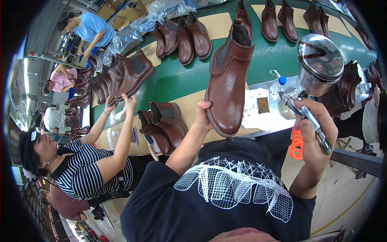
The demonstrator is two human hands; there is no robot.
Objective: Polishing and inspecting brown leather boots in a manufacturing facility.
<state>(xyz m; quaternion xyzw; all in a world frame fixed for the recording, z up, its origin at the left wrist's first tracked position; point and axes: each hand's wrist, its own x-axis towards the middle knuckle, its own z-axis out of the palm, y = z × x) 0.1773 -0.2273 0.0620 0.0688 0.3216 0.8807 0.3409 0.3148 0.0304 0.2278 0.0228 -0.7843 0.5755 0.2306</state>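
My left hand (203, 115) grips a brown leather Chelsea boot (229, 86) by its sole edge, thumb on the side. The boot stands up in front of me, toe down toward my chest, with a grey elastic panel at the ankle. In my right hand (316, 131) is a metal spray gun (306, 119), its nozzle directed left toward the boot but apart from it. A shiny round metal cup (321, 64) sits above the gun. An orange coiled hose (295, 144) hangs beside my right wrist. My fingers wrap the gun body; some are hidden.
Several brown boots (185, 40) stand along the green table (181, 82) on cardboard sheets. Another pair (165, 125) stands left of my forearm. A bottle with a blue cap (282, 81) is near the gun. On the left, a person in a striped shirt (92, 167) lifts a boot (135, 74).
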